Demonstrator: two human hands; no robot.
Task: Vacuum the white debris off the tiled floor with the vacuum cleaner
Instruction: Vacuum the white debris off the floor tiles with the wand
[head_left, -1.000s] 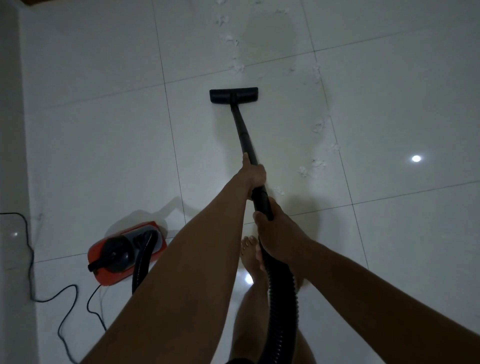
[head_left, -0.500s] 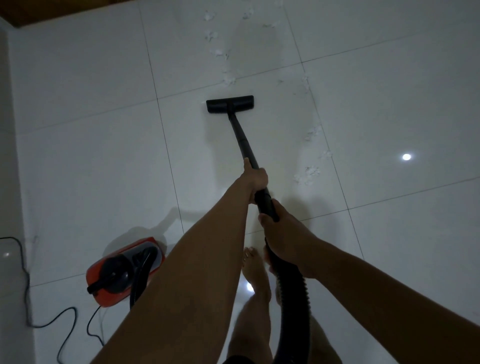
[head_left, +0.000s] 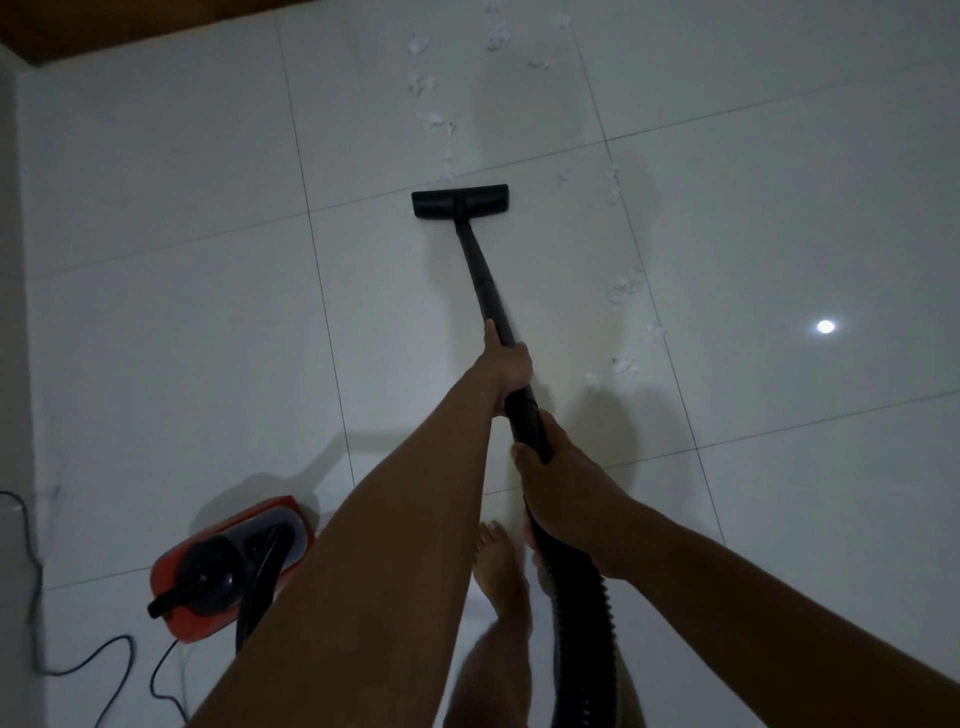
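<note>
At lower left the red vacuum cleaner (head_left: 228, 566) is seen. At centre its black wand (head_left: 483, 280) is gripped by the right hand (head_left: 566, 499) near the hose (head_left: 579, 623) and by the left hand (head_left: 506, 364) just above. Farther up, the floor head (head_left: 461, 201) is laid on the tiled floor (head_left: 208, 312), white debris (head_left: 421, 83) scattered beyond.

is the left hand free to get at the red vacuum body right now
Probably not yet: the left hand grips the black wand out front, while the red vacuum body sits on the floor down at the person's left. Nothing lies between them, but the hand must let go first.
</note>
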